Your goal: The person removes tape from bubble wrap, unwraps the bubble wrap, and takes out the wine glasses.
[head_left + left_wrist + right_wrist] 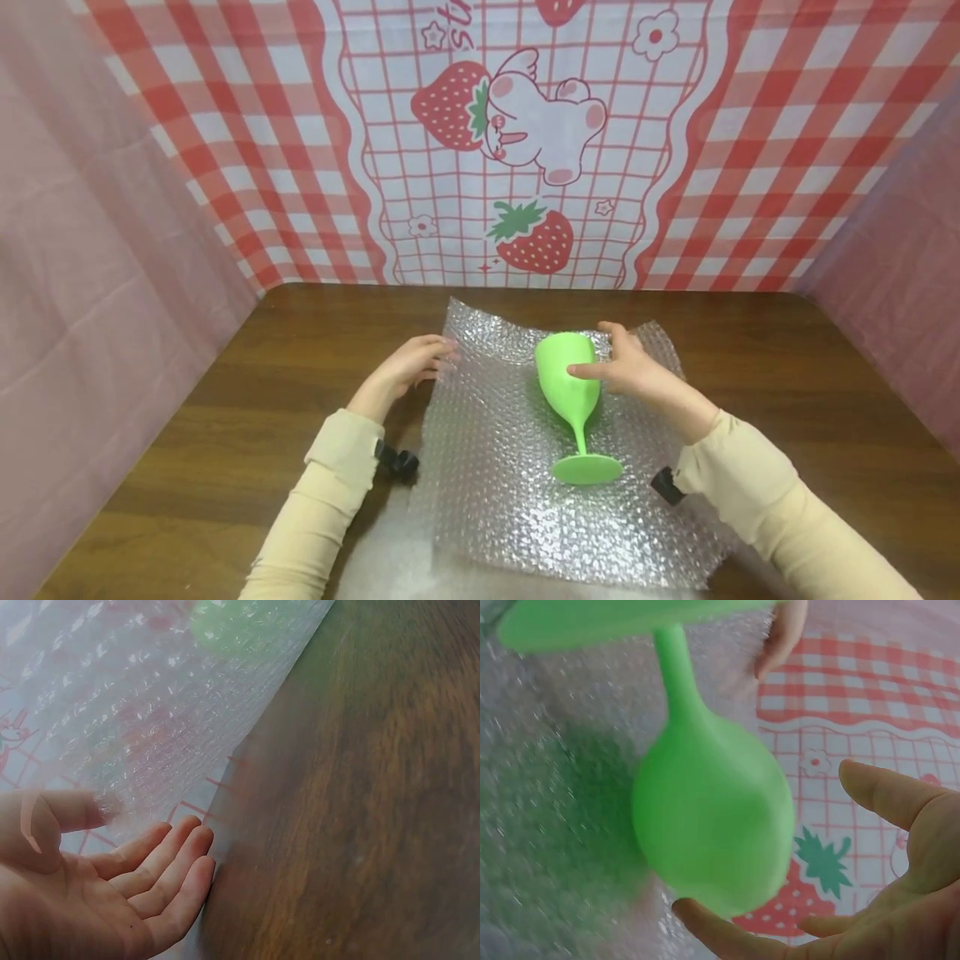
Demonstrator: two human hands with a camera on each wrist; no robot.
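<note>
A bright green plastic goblet is over a sheet of clear bubble wrap, its bowl toward the back and its round foot toward the front. My right hand is at the right of the bowl with thumb and fingers spread; in the right wrist view, the bowl has a gap between it and the thumb. At the wrap's left edge is my left hand. In the left wrist view, its thumb meets the wrap's corner while the relaxed fingers sit just below.
Brown wooden table surrounds the wrap. A red-checked strawberry cloth hangs behind, with pink curtains at both sides. Black wrist cameras are on both sleeves.
</note>
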